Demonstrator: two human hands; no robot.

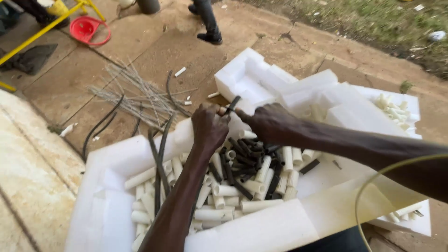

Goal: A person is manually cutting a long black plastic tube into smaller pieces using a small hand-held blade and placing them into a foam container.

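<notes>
My left hand (209,127) and my right hand (267,122) meet above a white foam tray (107,186). Between them they pinch a short black tube piece (232,104), which sticks up and to the right from the fingertips. Which hand bears most of it I cannot tell. Below the hands the tray holds several short white tube pieces (219,213) and a heap of short black tube pieces (242,161). Long black hoses (158,158) lie over the tray's left side.
More white foam blocks (261,81) stand behind, one holding small white pieces (391,108). A bundle of thin grey rods (133,95) lies on the concrete floor. A person's legs (207,21) stand at the back; a red funnel-like item (86,29) and yellow frame (42,30) are far left.
</notes>
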